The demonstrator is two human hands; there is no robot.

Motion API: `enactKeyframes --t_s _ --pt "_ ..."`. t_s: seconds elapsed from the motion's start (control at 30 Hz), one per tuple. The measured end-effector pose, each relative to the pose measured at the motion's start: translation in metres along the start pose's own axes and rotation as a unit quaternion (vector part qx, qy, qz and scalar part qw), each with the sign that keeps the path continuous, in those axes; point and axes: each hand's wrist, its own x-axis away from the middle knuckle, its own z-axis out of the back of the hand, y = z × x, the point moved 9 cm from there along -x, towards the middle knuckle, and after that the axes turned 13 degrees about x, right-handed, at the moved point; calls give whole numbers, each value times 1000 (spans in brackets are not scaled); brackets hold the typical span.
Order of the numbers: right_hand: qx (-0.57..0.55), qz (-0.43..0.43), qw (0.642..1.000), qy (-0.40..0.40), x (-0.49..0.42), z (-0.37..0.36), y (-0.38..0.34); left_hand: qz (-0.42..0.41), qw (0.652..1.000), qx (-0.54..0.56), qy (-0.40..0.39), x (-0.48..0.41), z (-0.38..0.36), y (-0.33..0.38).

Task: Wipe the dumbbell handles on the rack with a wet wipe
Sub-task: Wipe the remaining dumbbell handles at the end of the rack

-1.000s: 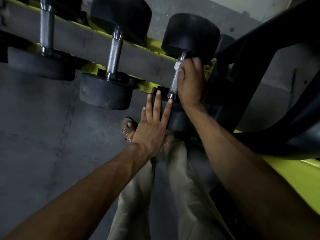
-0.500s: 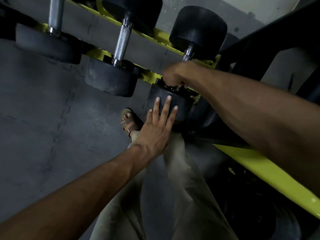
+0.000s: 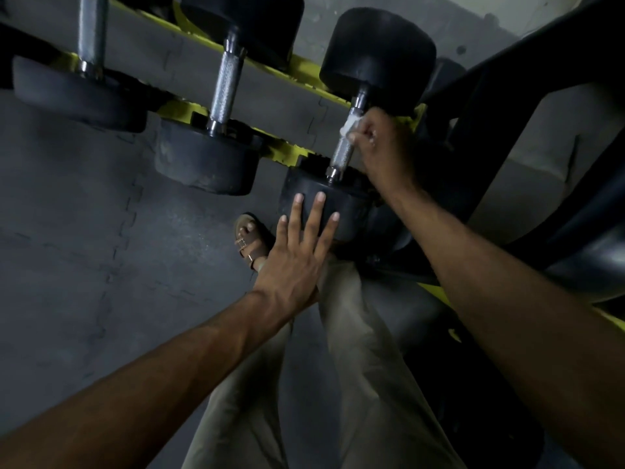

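My right hand is curled round a crumpled white wet wipe, the grip pinching it against the upper part of the knurled steel handle of the rightmost black rubber-headed dumbbell, which lies across the yellow metal rack. My left hand keeps a wide grip, its fingers straight and spread on that dumbbell's near head. A second black dumbbell sits just left.

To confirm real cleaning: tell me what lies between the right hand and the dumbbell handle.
A white wet wipe, pressed by the right hand against the upper handle, in the head view.
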Motion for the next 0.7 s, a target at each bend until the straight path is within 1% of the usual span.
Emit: enactKeyframes --t_s 0.03,0.07,0.13,0.17,0.2,0.27,0.3,0.33,0.37,0.4,0.43,0.47,0.5,0.53,0.57,0.6,0.63,0.67,0.7 --pt "-51 -68 996 12 3 -5 11 -1 1000 -4 -1 0 0 0" --pt "-74 -120 990 3 11 -13 16 -2 1000 -5 -4 0 0 1" --pt "-89 -184 977 -58 34 -39 18 1 1000 -5 -8 -1 -1 1" --pt "-140 -229 959 -95 44 -50 19 4 1000 -7 -8 -1 -1 2" --pt "-211 -279 930 -112 49 -54 20 5 1000 -10 -7 -1 -1 2" --pt "-341 -363 857 -130 36 -64 32 5 1000 -17 -11 -1 -2 3" --pt "-410 -379 818 -140 23 -69 33 6 1000 -18 -12 -1 -3 3" --pt "-456 -385 793 -123 9 -66 32 5 1000 -20 -12 -2 -4 3" --pt "-507 -397 759 -101 -2 -70 34 4 1000 -22 -8 -2 -5 2" --pt "-558 -411 715 -93 -6 -72 30 4 1000 -22 -5 -3 -6 1" --pt "-618 -416 660 -96 -7 -78 23 4 1000 -21 -5 -3 -6 0" --pt "-653 -420 623 -97 -5 -81 17 3 1000 -20 -10 -3 -7 0" --pt "-681 -416 597 -83 -4 -81 14 2 1000 -20 -16 -3 -7 1" --pt "-682 -399 606 -90 -2 -79 8 2 1000 -19 -23 -3 -7 0" --pt "-671 -388 627 -79 0 -78 9 4 999 -18 -28 -2 -6 0" --pt "-648 -378 659 -50 4 -71 12 4 999 -18 -31 -2 -6 1" --pt "-598 -371 711 -8 9 -65 21 3 999 -19 -32 -3 -6 1" --pt "-523 -350 776 46 13 -52 29 4 999 -21 -30 -3 -6 0" --pt "-429 -308 844 96 14 -37 31 4 999 -22 -26 -3 -6 0"
